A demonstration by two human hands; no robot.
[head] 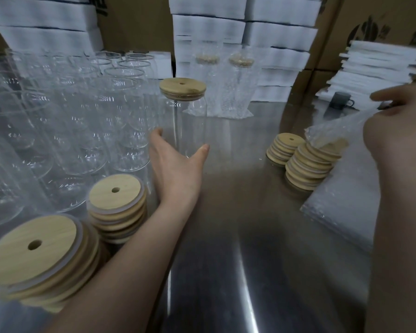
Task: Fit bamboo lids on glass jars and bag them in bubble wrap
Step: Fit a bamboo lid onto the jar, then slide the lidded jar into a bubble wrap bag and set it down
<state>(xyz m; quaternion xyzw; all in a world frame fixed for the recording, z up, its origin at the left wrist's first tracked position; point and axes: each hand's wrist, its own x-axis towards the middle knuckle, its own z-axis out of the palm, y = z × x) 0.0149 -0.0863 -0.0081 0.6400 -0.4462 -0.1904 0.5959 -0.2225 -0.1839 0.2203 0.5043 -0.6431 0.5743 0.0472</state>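
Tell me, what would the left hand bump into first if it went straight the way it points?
Most likely the glass jar with the bamboo lid. The left hand is open, and the jar's base stands right between its thumb and fingers; whether they touch it is unclear.

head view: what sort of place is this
Likely a packing station in a warehouse or small factory: rows of empty glass jars, stacks of bamboo lids, and cardboard cartons with foam sheets stacked behind the steel table.

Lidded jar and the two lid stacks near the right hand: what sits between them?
Nothing: in the head view only bare steel table separates the lidded jar from the lid stacks.
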